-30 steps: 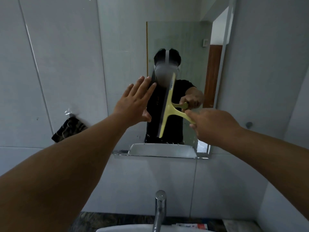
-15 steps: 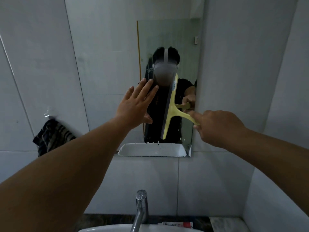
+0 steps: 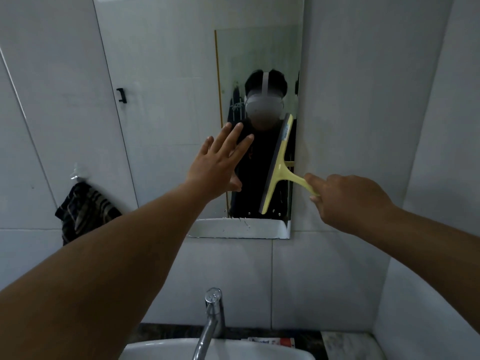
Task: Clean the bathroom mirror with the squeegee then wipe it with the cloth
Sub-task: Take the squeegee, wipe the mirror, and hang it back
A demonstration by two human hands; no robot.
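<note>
R hand [image 3: 345, 201] grips yellow squeegee [image 3: 279, 165] handle, blade on mirror [image 3: 259, 61] just left of it. L hand [image 3: 220, 165] flat, fingers spread, holding nothing, at mirror beside blade.

You see a pale yellow squeegee [image 3: 279, 166] with a dark grey blade strip along its edge and a small bluish-white label near its upper end. The mirror [image 3: 249, 63] carries a thin orange-brown line down its left side and reflects a figure in black clothing with a white head strap. The wall tiles [image 3: 350, 100] are plain pale grey-white with faint darker grout lines. The cloth [image 3: 85, 211] hanging at lower left is black with lighter tan-grey stripes. The hook [image 3: 121, 95] above it is black. The faucet [image 3: 211, 320] is shiny chrome, the sink [image 3: 161, 350] white, and the counter [image 3: 309, 341] dark and mottled, with a white, red and blue packet [image 3: 271, 342] on it.
</note>
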